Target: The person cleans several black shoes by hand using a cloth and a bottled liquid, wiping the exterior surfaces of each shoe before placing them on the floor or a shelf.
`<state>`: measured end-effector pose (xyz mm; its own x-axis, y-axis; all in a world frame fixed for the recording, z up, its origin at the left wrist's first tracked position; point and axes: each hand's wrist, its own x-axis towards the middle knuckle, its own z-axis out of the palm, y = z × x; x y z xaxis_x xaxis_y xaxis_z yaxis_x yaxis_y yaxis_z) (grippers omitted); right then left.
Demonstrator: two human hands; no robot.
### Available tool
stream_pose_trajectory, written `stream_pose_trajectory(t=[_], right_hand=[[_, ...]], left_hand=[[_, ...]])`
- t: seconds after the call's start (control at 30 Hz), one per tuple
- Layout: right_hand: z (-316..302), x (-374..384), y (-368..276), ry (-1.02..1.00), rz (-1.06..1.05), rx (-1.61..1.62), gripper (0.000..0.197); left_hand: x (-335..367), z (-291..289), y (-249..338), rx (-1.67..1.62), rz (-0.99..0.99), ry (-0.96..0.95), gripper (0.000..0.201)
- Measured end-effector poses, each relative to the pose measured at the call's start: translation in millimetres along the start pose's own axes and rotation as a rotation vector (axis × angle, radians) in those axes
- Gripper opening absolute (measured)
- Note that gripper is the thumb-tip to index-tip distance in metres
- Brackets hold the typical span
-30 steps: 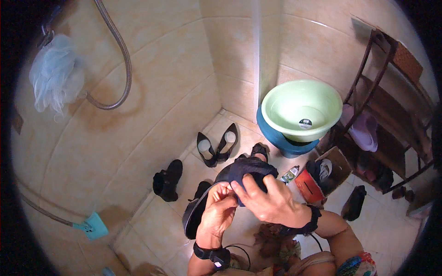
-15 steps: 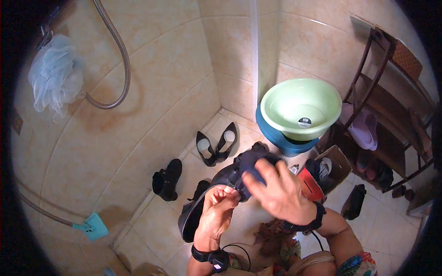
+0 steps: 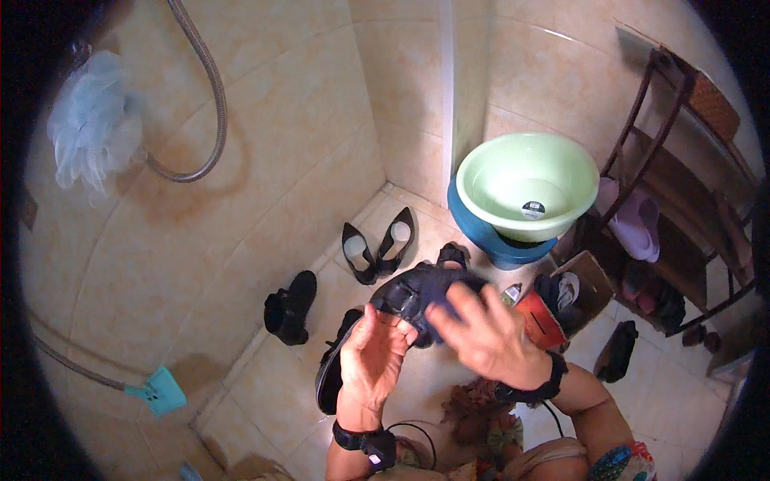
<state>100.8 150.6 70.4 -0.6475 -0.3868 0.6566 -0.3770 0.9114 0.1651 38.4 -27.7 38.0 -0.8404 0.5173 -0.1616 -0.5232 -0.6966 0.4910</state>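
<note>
Both hands on dark sandal (image 3: pixel 421 293): left hand (image 3: pixel 373 361) grips its lower edge, palm up; right hand (image 3: pixel 481 333) w/ fingers spread over top, above tiled floor (image 3: pixel 265 393).

**Crowded floor, open gaps toward the corner**

Bare floor tile (image 3: pixel 265 385) lies open to the left of the hands. Beyond them a pair of black heels (image 3: pixel 377 248) and black boots (image 3: pixel 290 309) stand near the wall, well apart, with a free gap between. To the right, the stacked basins (image 3: pixel 521 192), a cardboard box (image 3: pixel 581 284) and the wooden rack (image 3: pixel 682 200) block passage closely.
</note>
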Motion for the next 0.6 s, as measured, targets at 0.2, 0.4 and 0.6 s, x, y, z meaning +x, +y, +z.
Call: stream_pose_trajectory(t=[0.2, 0.4, 0.6], right_hand=[[-11.1, -3.2, -15.1, 0.175, -0.074, -0.108, 0.029], [5.4, 0.5, 5.1, 0.048, 0.131, -0.014, 0.037], [10.0, -8.7, -29.3, 0.087, -0.094, -0.114, 0.04]], left_hand=[[-2.7, 0.9, 1.8, -0.109, 0.024, -0.104, 0.045], [-1.0, 17.5, 1.0, -0.052, 0.068, -0.003, 0.035], [-3.1, 17.4, 2.0, -0.198, 0.085, 0.06, 0.023]])
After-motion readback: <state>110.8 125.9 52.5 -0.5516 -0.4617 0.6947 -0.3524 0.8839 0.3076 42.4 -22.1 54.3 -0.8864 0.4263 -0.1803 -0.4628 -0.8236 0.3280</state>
